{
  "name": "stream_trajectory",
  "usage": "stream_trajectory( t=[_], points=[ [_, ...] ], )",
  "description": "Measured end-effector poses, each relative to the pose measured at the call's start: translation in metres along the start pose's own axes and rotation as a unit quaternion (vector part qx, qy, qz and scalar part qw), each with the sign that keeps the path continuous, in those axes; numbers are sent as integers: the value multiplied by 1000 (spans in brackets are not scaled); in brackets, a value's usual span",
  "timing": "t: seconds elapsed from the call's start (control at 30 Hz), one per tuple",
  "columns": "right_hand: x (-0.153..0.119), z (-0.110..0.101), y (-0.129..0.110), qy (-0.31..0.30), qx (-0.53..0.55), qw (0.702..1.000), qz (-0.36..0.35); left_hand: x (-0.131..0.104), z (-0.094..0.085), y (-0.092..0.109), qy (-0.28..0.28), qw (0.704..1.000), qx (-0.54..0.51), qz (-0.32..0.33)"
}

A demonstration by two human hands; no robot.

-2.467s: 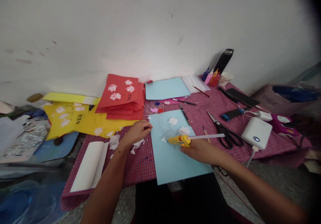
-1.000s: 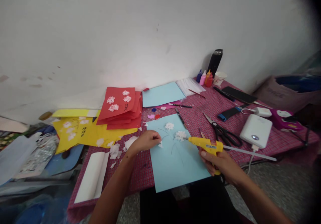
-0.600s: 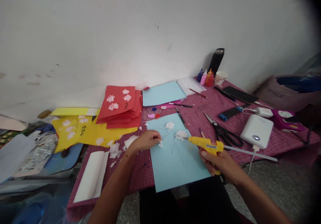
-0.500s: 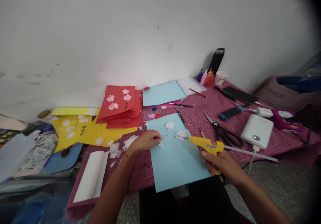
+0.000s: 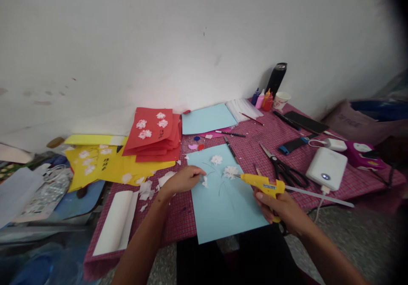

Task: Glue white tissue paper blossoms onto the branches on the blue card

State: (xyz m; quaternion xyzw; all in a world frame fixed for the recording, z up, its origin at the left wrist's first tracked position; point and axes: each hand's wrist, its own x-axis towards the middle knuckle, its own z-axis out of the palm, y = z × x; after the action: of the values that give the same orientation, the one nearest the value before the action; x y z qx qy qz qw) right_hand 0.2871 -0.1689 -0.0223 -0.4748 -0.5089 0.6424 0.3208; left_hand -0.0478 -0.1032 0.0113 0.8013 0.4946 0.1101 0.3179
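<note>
One glue gun (image 5: 263, 183) is being gripped by the right hand (image 5: 280, 206); the left hand (image 5: 187, 178), pinch unclear, is seemingly setting petals (image 5: 205, 183), likely needing pressing.

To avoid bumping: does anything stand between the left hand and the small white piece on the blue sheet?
Nothing visible: the left hand is beside the small white piece, the glue gun further right.

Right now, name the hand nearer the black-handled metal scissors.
Right hand: just short of the scissors, gripping the yellow glue gun. Left hand: farther, over the left edge of the light-blue paper.
</note>
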Motion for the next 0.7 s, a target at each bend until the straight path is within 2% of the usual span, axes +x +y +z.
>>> stream_trajectory(
  t=[0.1, 0.2, 0.43, 0.7],
  points=[
    [0, 1, 0, 3, 1, 1000, 1, -9, -7, 5, 32, 999, 8, -8],
    [0, 1, 1, 1, -1, 1000, 1, -15, -6, 6, 52, 998, 19, -3],
    [0, 0, 1, 2, -13, 1000, -4, -16, 10, 5, 35, 998, 51, 29],
    [0, 0, -1, 2, -24, 1000, 3, -15, 13, 2, 27, 996, 74, 32]
  ],
)
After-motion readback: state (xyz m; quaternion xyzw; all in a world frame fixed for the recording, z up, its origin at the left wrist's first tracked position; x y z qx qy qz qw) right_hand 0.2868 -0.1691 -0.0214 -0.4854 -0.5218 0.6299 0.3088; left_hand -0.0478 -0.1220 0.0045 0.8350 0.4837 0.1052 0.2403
